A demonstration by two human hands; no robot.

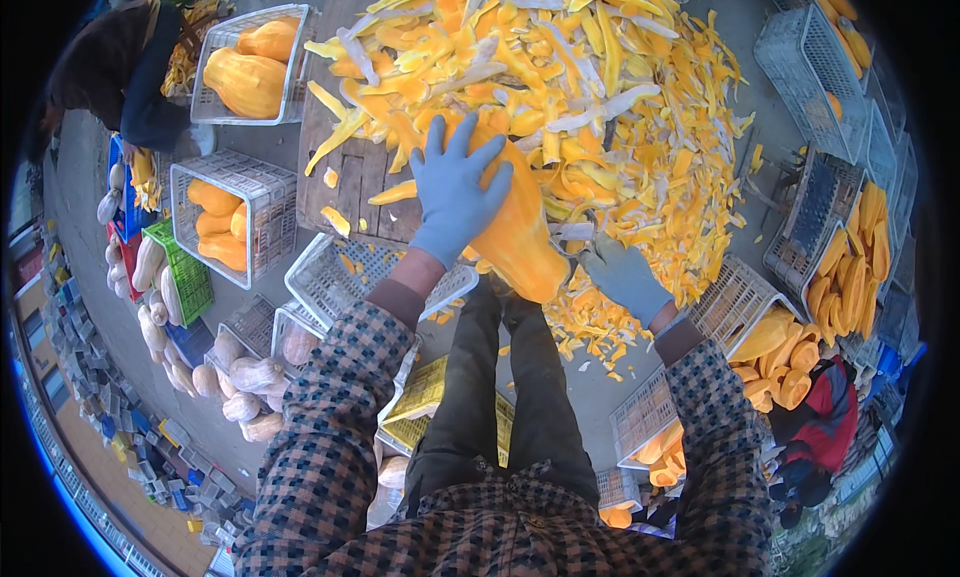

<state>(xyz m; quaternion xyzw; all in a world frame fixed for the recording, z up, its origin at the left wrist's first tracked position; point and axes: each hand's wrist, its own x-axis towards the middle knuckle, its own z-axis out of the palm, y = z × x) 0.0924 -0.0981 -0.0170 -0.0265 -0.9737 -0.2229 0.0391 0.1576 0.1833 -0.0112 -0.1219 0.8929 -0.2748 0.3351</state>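
A peeled orange butternut squash lies at a slant in front of me, its near end pointing toward my legs. My left hand, in a blue-grey glove, grips it from above, fingers spread over its upper left side. My right hand, gloved alike, is closed just right of the squash's near end. Something narrow and dark shows at its fingers, too small to make out. Behind the squash rises a big heap of orange and pale peelings. Part of a wooden board shows under the heap's left side.
Crates with peeled squash stand left, such as a white crate, and right, beside cut orange pieces. Unpeeled squash lie lower left. An empty-looking crate sits by my left forearm. Another person bends at upper left.
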